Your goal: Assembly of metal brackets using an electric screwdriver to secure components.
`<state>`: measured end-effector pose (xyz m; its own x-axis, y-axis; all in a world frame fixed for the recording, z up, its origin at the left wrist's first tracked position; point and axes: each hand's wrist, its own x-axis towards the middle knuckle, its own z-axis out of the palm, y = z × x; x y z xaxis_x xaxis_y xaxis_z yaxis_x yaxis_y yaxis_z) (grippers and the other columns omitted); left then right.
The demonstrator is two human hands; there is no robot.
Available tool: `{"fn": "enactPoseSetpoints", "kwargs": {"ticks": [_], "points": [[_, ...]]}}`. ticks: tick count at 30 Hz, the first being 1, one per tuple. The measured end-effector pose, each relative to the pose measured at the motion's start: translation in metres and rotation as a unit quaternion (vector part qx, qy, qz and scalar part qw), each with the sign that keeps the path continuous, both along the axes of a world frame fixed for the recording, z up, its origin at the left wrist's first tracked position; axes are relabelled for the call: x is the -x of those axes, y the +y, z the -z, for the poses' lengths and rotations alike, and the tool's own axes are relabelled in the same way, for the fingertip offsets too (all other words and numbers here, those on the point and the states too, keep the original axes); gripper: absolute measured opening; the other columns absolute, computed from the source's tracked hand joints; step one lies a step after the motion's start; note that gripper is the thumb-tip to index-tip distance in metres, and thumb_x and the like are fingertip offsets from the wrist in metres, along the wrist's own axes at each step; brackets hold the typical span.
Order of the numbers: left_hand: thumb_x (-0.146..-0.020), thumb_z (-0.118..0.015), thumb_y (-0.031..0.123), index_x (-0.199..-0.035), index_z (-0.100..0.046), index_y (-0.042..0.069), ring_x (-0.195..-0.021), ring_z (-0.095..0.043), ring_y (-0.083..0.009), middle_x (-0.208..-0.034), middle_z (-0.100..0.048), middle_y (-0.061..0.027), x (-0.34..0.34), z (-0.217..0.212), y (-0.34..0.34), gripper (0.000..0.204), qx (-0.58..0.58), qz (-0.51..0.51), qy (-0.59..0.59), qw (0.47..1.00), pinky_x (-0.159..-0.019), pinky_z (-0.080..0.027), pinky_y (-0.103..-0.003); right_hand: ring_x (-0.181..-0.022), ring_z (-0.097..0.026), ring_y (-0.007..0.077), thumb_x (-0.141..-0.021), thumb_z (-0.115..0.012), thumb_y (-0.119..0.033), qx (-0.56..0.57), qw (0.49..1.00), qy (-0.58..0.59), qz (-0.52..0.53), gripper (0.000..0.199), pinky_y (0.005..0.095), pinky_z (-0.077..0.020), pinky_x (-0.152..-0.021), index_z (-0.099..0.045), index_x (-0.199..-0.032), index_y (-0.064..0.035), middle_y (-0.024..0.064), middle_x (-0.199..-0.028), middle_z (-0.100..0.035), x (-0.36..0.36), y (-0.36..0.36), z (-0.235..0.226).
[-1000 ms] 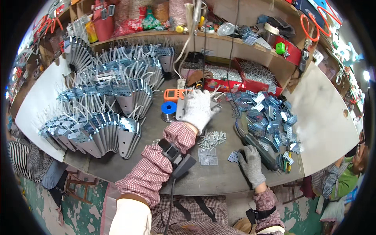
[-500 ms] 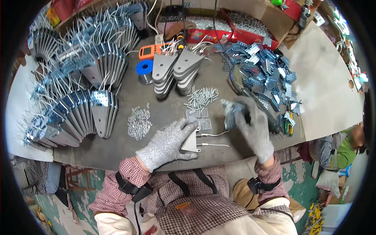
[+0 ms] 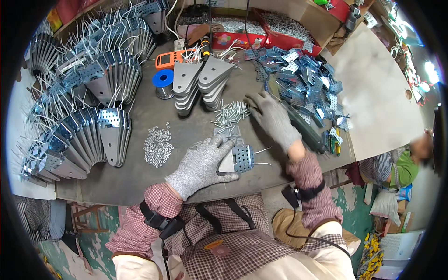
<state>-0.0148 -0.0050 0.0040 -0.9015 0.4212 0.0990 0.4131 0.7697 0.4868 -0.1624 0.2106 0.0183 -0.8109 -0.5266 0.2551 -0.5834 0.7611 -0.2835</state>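
My left hand [image 3: 203, 161], in a grey knit glove, holds a light grey tapered metal piece [image 3: 227, 163] down on the table, thumb and forefinger at its edges. A blue-silver perforated metal plate [image 3: 243, 158] lies over its wide end. Two white wires come out past the plate. Just right of a heap of small screws [image 3: 232, 115], my gloved right hand [image 3: 273, 116] is open, fingers stretched out, with nothing visible in it. A dark green power screwdriver [image 3: 301, 126] lies alongside that hand. Partly behind the left fingertips is a small clear block [image 3: 228, 132].
Nuts [image 3: 157, 145] lie in a heap to the left. Stacked grey pieces [image 3: 215, 77], a solder spool [image 3: 163, 84] and an orange meter [image 3: 169, 59] stand behind. Finished-looking rows [image 3: 88, 133] fill the left. Loose perforated plates [image 3: 308, 84] are piled right. Red boxes [image 3: 238, 39] hold hardware.
My right hand has set the perforated plate onto the grey piece, let it go, and moved up and left toward the screws. My left hand stays on the piece.
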Motion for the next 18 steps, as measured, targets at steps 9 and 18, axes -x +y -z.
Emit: {"fn": "enactPoseSetpoints", "kwargs": {"ticks": [9, 18], "points": [[-0.075, -0.077, 0.065, -0.15, -0.044, 0.007, -0.128, -0.054, -0.0395, -0.139, -0.051, -0.0211, -0.002, 0.005, 0.0, 0.101, 0.007, -0.008, 0.015, 1.0, -0.105, -0.047, -0.049, -0.091, -0.068, 0.0419, -0.089, -0.063, -0.013, -0.08, 0.997, -0.008, -0.001, 0.02, 0.0498, -0.0534, -0.083, -0.065, -0.104, -0.0001, 0.0252, -0.096, -0.067, 0.004, -0.021, 0.01], [-0.075, -0.077, 0.063, -0.146, -0.047, 0.003, -0.125, -0.055, -0.0398, -0.137, -0.053, -0.0213, 0.0, -0.001, 0.002, 0.098, -0.002, -0.008, -0.002, 1.0, -0.103, -0.047, -0.05, -0.088, -0.067, 0.0429, -0.089, -0.068, -0.02, 0.04, 0.992, -0.119, -0.028, 0.025, 0.0485, -0.0527, -0.081, -0.067, -0.1, 0.0026, 0.0262, -0.09, -0.069, 0.014, -0.009, -0.019]]}}
